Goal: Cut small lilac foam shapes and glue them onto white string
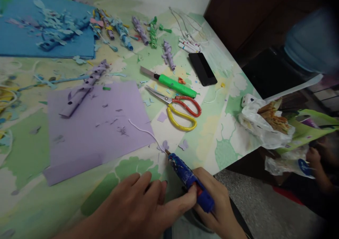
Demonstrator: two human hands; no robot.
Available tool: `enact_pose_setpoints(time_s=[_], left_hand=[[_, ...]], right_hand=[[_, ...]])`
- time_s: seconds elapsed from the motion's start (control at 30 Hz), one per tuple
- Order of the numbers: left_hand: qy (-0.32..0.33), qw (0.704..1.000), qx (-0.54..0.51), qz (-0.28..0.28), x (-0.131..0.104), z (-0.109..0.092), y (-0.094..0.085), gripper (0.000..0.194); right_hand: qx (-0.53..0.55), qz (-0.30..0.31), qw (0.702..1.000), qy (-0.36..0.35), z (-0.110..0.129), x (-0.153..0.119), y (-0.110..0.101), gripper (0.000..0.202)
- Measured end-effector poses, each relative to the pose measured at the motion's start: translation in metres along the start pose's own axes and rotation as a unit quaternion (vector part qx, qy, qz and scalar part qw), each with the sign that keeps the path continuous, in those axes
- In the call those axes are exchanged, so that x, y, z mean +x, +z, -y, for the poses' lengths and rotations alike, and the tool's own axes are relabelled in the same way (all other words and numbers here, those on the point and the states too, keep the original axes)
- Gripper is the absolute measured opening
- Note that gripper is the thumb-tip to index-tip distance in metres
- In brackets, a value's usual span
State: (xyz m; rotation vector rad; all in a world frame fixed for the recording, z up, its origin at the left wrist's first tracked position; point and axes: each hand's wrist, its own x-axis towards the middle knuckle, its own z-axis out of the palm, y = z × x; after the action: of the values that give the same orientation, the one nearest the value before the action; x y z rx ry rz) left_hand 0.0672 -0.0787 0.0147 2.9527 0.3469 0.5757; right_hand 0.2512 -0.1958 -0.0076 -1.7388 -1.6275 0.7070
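Observation:
My right hand is wrapped round a blue glue gun, whose tip meets the end of a white string beside a small purple butterfly cutout. Across the near table edge lies my left hand, fingers curled and thumb reaching to the glue gun's body; whether its curled fingers hold anything is hidden. A second purple butterfly rests just right of the tip. To the left is a purple paper sheet with scraps and a rolled purple paper tube on it.
Beyond the hands lie scissors, a green cutter, a black phone and markers. Rolled paper tubes and blue sheets are at the back. Food in a plastic bag and another person's hand are at right.

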Motion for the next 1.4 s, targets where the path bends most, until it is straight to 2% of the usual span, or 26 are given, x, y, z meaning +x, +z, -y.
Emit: enact_pose_setpoints(time_s=[0.43, 0.73, 0.87, 0.93, 1.0, 1.03, 1.17, 1.3, 1.4], left_hand=[[-0.003, 1.000, 0.012, -0.019, -0.001, 0.002, -0.002, 0.050], [0.010, 1.000, -0.006, 0.002, -0.002, 0.008, 0.002, 0.050], [0.022, 0.999, -0.025, -0.019, -0.012, 0.017, 0.003, 0.037], [-0.009, 0.999, -0.003, -0.031, -0.016, 0.023, 0.007, 0.031], [-0.028, 0.996, 0.040, -0.080, -0.017, 0.030, 0.014, 0.026], [-0.045, 0.993, 0.066, -0.082, -0.017, 0.033, 0.017, 0.025], [-0.068, 0.989, 0.116, -0.060, -0.010, 0.043, 0.026, 0.026], [-0.093, 0.989, 0.113, -0.003, -0.007, 0.046, 0.027, 0.028], [-0.093, 0.989, 0.114, 0.005, -0.008, 0.046, 0.027, 0.029]], right_hand=[[0.012, 0.010, 1.000, 0.010, 0.009, 0.010, -0.003, 0.007], [0.004, 0.000, 1.000, 0.026, 0.010, 0.011, 0.001, 0.005], [0.010, 0.011, 0.999, 0.043, 0.011, 0.012, -0.001, 0.006], [0.008, 0.014, 0.999, 0.046, 0.011, 0.012, -0.003, 0.009], [0.008, 0.018, 0.999, 0.044, 0.011, 0.011, -0.004, 0.010], [0.010, 0.020, 0.999, 0.044, 0.011, 0.011, -0.004, 0.009], [0.021, 0.026, 0.999, 0.043, 0.011, 0.011, -0.004, 0.007], [0.024, 0.041, 0.998, 0.051, 0.010, 0.013, -0.002, 0.009], [0.027, 0.037, 0.998, 0.049, 0.010, 0.014, -0.002, 0.009]])
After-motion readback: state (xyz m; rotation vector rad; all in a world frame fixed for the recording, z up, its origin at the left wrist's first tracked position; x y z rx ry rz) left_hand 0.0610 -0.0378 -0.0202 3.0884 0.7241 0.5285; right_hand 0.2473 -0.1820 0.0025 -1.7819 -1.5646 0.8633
